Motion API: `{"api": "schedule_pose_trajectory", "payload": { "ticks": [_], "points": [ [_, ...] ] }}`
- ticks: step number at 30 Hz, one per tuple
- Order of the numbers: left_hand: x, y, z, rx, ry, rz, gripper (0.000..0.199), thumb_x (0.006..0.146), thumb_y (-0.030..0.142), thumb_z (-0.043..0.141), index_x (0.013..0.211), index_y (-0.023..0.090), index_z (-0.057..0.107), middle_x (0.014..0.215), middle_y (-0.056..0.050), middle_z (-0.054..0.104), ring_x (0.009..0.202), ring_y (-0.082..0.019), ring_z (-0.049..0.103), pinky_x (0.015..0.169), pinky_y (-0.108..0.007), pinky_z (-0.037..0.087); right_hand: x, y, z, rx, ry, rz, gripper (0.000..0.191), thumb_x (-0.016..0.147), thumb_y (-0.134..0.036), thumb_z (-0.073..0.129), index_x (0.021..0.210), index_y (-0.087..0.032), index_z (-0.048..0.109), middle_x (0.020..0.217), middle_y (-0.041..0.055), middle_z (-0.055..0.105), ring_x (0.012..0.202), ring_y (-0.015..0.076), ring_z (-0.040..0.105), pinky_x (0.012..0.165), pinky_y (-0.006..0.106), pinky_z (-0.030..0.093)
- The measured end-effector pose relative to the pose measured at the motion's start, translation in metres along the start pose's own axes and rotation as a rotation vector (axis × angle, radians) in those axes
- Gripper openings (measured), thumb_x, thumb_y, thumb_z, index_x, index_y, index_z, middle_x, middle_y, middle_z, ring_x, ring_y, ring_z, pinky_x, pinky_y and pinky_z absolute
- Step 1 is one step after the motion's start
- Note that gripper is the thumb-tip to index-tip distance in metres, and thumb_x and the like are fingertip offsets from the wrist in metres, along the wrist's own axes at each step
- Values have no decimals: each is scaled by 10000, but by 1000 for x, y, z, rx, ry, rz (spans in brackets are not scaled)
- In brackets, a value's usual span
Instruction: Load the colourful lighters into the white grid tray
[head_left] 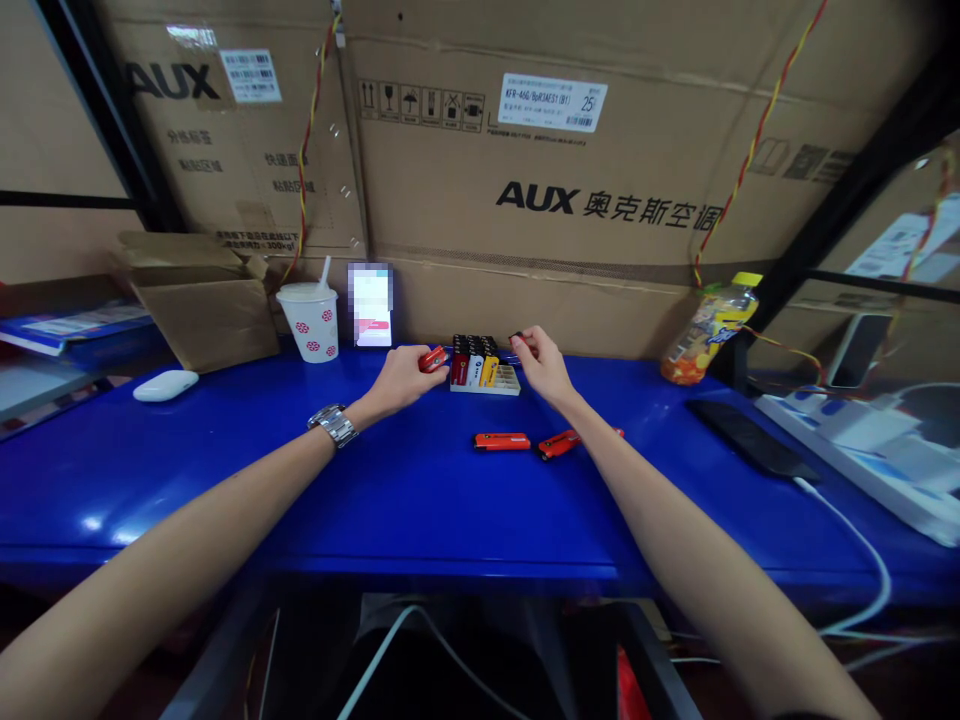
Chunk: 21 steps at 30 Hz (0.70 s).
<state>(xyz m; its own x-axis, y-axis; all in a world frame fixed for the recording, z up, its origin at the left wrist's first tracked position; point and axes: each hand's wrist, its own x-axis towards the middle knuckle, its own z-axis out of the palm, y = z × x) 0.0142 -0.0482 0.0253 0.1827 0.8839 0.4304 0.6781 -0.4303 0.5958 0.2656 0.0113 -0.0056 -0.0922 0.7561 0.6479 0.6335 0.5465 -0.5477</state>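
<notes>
My left hand [403, 381] grips a red-orange lighter [433, 359] at the near left of a white rack [486, 386]. That rack holds several upright lighters [474, 364] in red, white and yellow, with black tops. My right hand [541, 366] pinches a small dark piece [516, 338] just beyond the rack's right end; its exact shape is hidden by my fingers. Two red-orange lighters [502, 441] [559, 444] lie on the blue table [225, 490] in front of the rack, and the second one points towards my right forearm.
Behind the rack stand large AUX cardboard boxes [525, 150]. A paper cup with a straw [308, 322], a phone [370, 305] and a white mouse [166, 385] are to the left. A plastic bottle [709, 330], a black slab [750, 440] and a white power strip [847, 450] are to the right.
</notes>
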Motion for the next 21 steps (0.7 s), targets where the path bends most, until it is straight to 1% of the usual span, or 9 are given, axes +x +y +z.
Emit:
{"api": "schedule_pose_trajectory", "payload": {
  "ticks": [2, 5, 9, 11, 13, 15, 17, 19, 21],
  "points": [
    [0, 2, 0, 31, -4, 5, 263, 729, 309, 597, 564, 194, 428, 500, 42, 426, 503, -98, 358, 515, -268, 245, 2, 3, 0, -34, 31, -5, 413, 856, -572, 470, 944, -200, 626, 656, 37, 592, 674, 195, 548, 646, 317, 441],
    [0, 5, 0, 51, -11, 6, 263, 726, 302, 595, 548, 190, 436, 504, 42, 431, 510, -97, 361, 520, -272, 243, 4, 6, 3, 13, 3, 31, 364, 841, -487, 508, 948, -172, 655, 617, 23, 592, 616, 180, 542, 620, 309, 444],
    [0, 3, 2, 38, -25, 24, 247, 722, 291, 593, 551, 189, 446, 504, 43, 438, 510, -95, 363, 515, -273, 237, 5, 7, 11, 151, -47, 63, 304, 841, -398, 512, 996, -175, 650, 811, 66, 698, 686, 187, 618, 644, 316, 492],
    [0, 2, 3, 29, -33, 31, 243, 722, 283, 599, 555, 191, 448, 508, 41, 446, 508, -96, 359, 515, -276, 236, 6, 7, 13, 157, -89, 80, 281, 853, -351, 493, 1003, -170, 647, 834, 77, 705, 681, 184, 629, 654, 322, 504],
    [0, 1, 3, 17, -42, 34, 246, 719, 271, 611, 554, 195, 445, 513, 36, 459, 505, -100, 356, 515, -282, 234, 7, 8, 13, 111, -123, 95, 271, 870, -308, 463, 995, -158, 651, 793, 75, 698, 669, 181, 626, 676, 328, 506],
    [0, 1, 4, 18, -51, 34, 256, 718, 261, 620, 550, 199, 438, 515, 32, 465, 504, -104, 351, 516, -286, 231, 8, 9, 13, 52, -159, 99, 277, 887, -278, 436, 998, -154, 658, 778, 75, 696, 712, 189, 632, 723, 336, 504],
    [-1, 2, 4, 36, -62, 40, 261, 726, 263, 622, 557, 202, 432, 521, 29, 467, 506, -108, 351, 519, -287, 234, 9, 9, 12, 0, -176, 101, 289, 895, -254, 429, 1044, -158, 657, 859, 92, 711, 825, 209, 645, 798, 350, 492],
    [-2, 3, 4, 64, -81, 43, 254, 740, 275, 616, 579, 203, 433, 543, 23, 480, 511, -111, 363, 525, -288, 245, 7, 7, 10, -61, -159, 118, 322, 892, -238, 437, 1137, -156, 629, 977, 120, 710, 923, 233, 639, 854, 369, 469],
    [-3, 4, 4, 77, -96, 48, 221, 753, 289, 606, 628, 203, 446, 589, 13, 510, 527, -117, 390, 533, -288, 262, 5, 0, 7, -117, -107, 131, 365, 896, -255, 441, 1220, -159, 579, 1003, 132, 703, 915, 250, 634, 849, 386, 455]
  ]
}}
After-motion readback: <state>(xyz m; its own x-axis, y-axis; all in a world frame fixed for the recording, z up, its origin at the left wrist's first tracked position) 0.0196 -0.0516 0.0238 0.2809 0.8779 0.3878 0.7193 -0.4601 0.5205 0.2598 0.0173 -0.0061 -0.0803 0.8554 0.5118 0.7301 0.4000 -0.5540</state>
